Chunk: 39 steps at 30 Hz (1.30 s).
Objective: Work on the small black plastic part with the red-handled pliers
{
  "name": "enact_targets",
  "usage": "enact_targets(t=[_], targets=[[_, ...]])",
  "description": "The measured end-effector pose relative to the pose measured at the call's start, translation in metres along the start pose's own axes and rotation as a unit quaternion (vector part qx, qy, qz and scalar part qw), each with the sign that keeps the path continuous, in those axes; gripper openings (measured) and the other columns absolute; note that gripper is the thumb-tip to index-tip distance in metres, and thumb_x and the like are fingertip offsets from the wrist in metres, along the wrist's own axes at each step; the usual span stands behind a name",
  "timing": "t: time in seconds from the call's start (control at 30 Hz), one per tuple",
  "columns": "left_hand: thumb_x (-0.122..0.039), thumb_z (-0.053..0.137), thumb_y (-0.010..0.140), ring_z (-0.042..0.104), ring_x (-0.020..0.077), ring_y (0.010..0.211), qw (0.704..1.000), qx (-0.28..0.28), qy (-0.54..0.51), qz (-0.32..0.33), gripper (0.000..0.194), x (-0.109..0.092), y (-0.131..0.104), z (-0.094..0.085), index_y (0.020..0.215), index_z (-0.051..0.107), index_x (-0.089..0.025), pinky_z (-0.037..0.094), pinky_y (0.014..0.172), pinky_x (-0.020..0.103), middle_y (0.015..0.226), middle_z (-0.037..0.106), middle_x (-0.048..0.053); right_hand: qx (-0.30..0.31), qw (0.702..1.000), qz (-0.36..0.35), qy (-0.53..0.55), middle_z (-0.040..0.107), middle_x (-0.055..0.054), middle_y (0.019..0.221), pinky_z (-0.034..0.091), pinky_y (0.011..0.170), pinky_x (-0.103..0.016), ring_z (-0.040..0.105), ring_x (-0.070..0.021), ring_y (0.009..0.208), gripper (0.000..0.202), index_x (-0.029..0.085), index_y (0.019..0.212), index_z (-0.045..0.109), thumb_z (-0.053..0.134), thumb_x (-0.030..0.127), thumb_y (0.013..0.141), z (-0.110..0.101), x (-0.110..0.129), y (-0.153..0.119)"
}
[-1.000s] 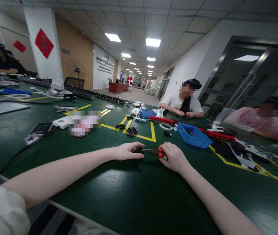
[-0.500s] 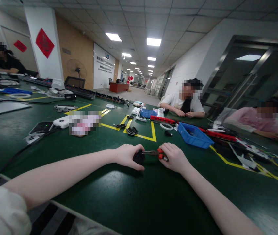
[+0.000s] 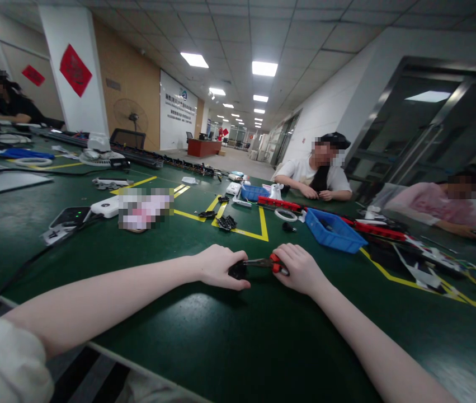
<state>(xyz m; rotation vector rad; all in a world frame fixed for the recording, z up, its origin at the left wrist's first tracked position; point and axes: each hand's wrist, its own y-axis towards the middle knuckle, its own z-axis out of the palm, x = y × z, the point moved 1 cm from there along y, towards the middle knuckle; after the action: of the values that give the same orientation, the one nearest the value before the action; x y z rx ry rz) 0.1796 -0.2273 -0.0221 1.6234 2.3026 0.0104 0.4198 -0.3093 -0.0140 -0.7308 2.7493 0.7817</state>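
Note:
My left hand [image 3: 220, 267] is closed around a small black part [image 3: 238, 271], gripped between thumb and fingers just above the green table [image 3: 204, 336]. Much of that part is hidden by the fingers, so its exact kind does not show. In my right hand [image 3: 298, 268] is a pair of pliers [image 3: 260, 262] with red-orange handles, its fingers wrapped round them. The metal jaws point left and their tips meet the upper edge of the black part. Beyond the hands, several small black pieces [image 3: 226, 223] lie by yellow tape on the table.
At the right stands a blue bin [image 3: 335, 230] with dark items inside, beside a long red strip [image 3: 279, 205]. A phone [image 3: 145, 211] and a white device [image 3: 105, 207] lie left. A dark knob-like piece [image 3: 288, 227] sits beyond my right hand. Co-workers sit around the table.
The black part has turned slightly in my left hand, showing a flatter outline. Both hands and the pliers stay in nearly the same place.

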Motion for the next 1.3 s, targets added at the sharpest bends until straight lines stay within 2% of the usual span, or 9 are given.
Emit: enact_targets(t=[0.13,0.3,0.53,0.67,0.87,1.1,1.3], targets=[[-0.067,0.051,0.079,0.068,0.0277,0.072,0.999,-0.025,0.033,0.0,0.065,-0.0021,0.0009,0.0028,0.124,0.049,-0.02,0.043,0.064,0.03,0.08,0.07,0.007,0.0,1.0,0.002,-0.001,0.062,-0.01,0.09,0.039,0.071,-0.034,0.053,-0.0221,0.081,0.022,0.015,0.095,0.058,0.056,0.022,0.075,0.001,-0.001,-0.0004],[-0.073,0.051,0.075,0.067,0.0279,0.07,0.997,-0.039,0.056,-0.02,0.064,-0.0033,0.004,0.0074,0.107,0.056,-0.018,0.044,0.071,0.033,0.077,0.07,0.008,-0.011,1.0,0.001,-0.002,0.062,-0.01,0.089,0.039,0.071,-0.034,0.053,-0.0219,0.08,0.021,0.015,0.095,0.058,0.055,0.022,0.075,0.003,-0.0023,-0.0008],[-0.079,0.043,0.075,0.067,0.0301,0.071,0.996,-0.04,0.075,-0.016,0.073,-0.0061,0.0041,0.0068,0.108,0.054,-0.015,0.043,0.076,0.038,0.079,0.07,0.012,-0.006,1.0,0.009,0.003,0.063,-0.01,0.091,0.039,0.072,-0.034,0.054,-0.0225,0.082,0.022,0.015,0.096,0.059,0.056,0.023,0.076,0.0034,-0.0026,-0.0013],[-0.081,0.041,0.075,0.067,0.0297,0.069,0.994,-0.038,0.099,-0.01,0.073,-0.008,0.0045,0.0058,0.1,0.055,-0.014,0.041,0.078,0.04,0.076,0.07,0.012,0.0,1.0,0.008,0.002,0.063,-0.011,0.092,0.039,0.073,-0.034,0.054,-0.0227,0.082,0.022,0.015,0.096,0.059,0.056,0.023,0.076,0.0029,-0.0021,-0.0008],[-0.079,0.042,0.076,0.067,0.0292,0.069,0.995,-0.027,0.097,-0.005,0.069,-0.0072,0.0046,0.0048,0.101,0.053,-0.016,0.043,0.076,0.038,0.076,0.07,0.011,-0.002,1.0,0.004,-0.006,0.062,-0.011,0.091,0.039,0.072,-0.035,0.054,-0.0228,0.082,0.022,0.015,0.096,0.059,0.056,0.022,0.076,0.0016,0.0,0.0003],[-0.076,0.042,0.078,0.067,0.0293,0.066,0.995,-0.021,0.1,-0.013,0.067,-0.0047,0.0038,0.0023,0.106,0.051,-0.017,0.044,0.06,0.032,0.075,0.069,0.01,-0.02,0.999,0.004,-0.044,0.061,-0.012,0.09,0.038,0.071,-0.035,0.052,-0.0229,0.081,0.02,0.013,0.095,0.06,0.055,0.023,0.078,0.0013,0.0018,-0.0011],[-0.075,0.044,0.077,0.068,0.0286,0.068,0.994,-0.024,0.104,-0.019,0.064,-0.005,0.0035,0.0016,0.106,0.05,-0.019,0.045,0.059,0.031,0.077,0.07,0.007,-0.034,0.998,0.0,-0.046,0.061,-0.011,0.09,0.038,0.071,-0.035,0.052,-0.0231,0.082,0.022,0.013,0.095,0.06,0.057,0.024,0.076,0.0037,0.0003,-0.002]])
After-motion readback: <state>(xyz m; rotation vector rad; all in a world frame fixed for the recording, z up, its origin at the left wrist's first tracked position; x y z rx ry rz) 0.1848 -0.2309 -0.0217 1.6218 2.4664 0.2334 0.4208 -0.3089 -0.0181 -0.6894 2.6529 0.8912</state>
